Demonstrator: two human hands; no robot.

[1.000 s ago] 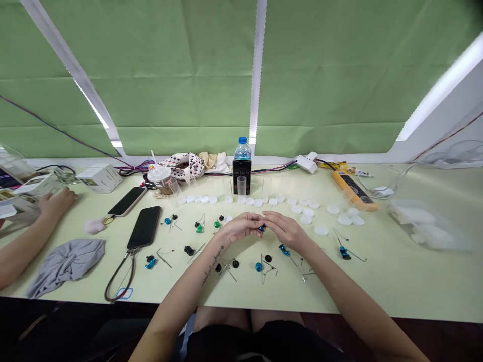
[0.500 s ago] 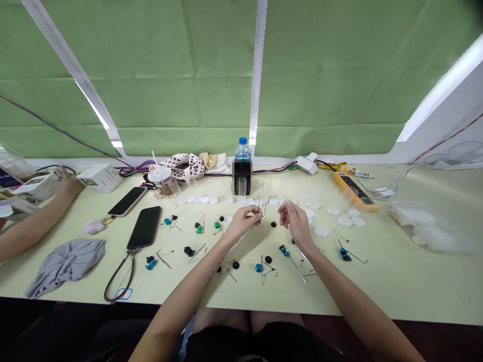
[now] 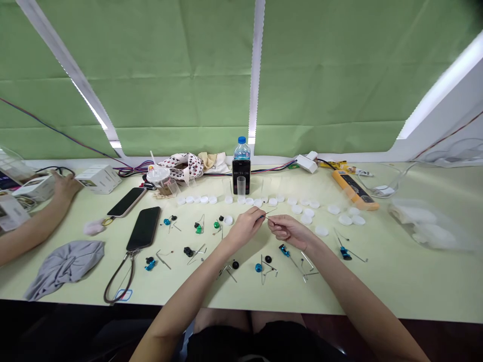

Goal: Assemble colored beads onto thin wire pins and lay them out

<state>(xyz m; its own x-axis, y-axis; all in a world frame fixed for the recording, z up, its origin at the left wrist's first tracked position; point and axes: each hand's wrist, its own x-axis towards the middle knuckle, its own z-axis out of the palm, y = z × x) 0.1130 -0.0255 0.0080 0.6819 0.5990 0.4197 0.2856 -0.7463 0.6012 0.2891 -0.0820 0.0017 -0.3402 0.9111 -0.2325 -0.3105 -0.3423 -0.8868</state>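
Note:
My left hand [image 3: 245, 227] is closed in a pinch on a small blue part [image 3: 262, 216], mostly hidden by the fingers, with a thin wire sticking out. Close beside it, my right hand [image 3: 292, 232] pinches a thin metal rod [image 3: 269, 217] whose tip points at the blue part. Below the hands lie a blue round part [image 3: 258, 268] with a black round cap [image 3: 268, 259], and a blue clamp-like part [image 3: 284, 250]. Bent metal rods [image 3: 309, 260] rest near my right forearm. Another blue part with wires [image 3: 344, 253] lies further right.
White round caps [image 3: 322, 231] and clear tubes [image 3: 241, 187] line the back. A phone showing a timer [image 3: 241, 171] leans on a bottle [image 3: 242, 148]. Leftward are a black phone [image 3: 144, 229], a grey cloth [image 3: 68, 266] and another person's hand [image 3: 66, 187]. An orange meter [image 3: 354, 190] lies right.
My right hand has come left and down, close to my left hand, and now pinches a thin rod. My left hand has shifted slightly, keeping the blue part.

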